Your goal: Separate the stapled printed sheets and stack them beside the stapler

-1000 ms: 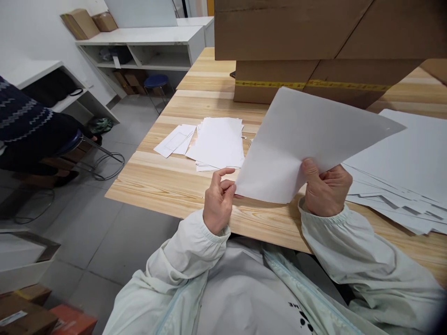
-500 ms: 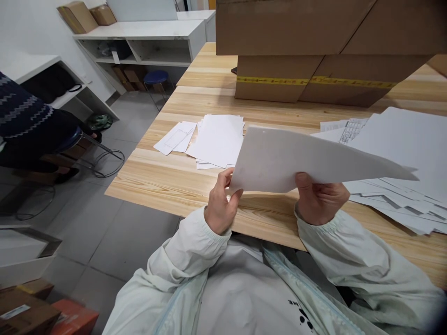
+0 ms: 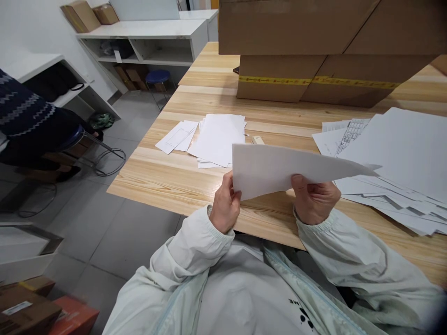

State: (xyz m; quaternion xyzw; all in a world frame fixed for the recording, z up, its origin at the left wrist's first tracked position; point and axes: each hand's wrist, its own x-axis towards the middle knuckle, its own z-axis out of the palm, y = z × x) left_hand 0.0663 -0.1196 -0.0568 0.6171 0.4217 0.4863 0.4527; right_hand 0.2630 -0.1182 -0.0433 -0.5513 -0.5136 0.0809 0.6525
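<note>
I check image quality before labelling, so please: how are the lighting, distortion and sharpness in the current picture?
Head view: the held sheet looks greyer than the left paper stack; head view: the left end of the far white shelf slants, likely lens distortion; head view: the lower-right edge turns dark and blurred.
</note>
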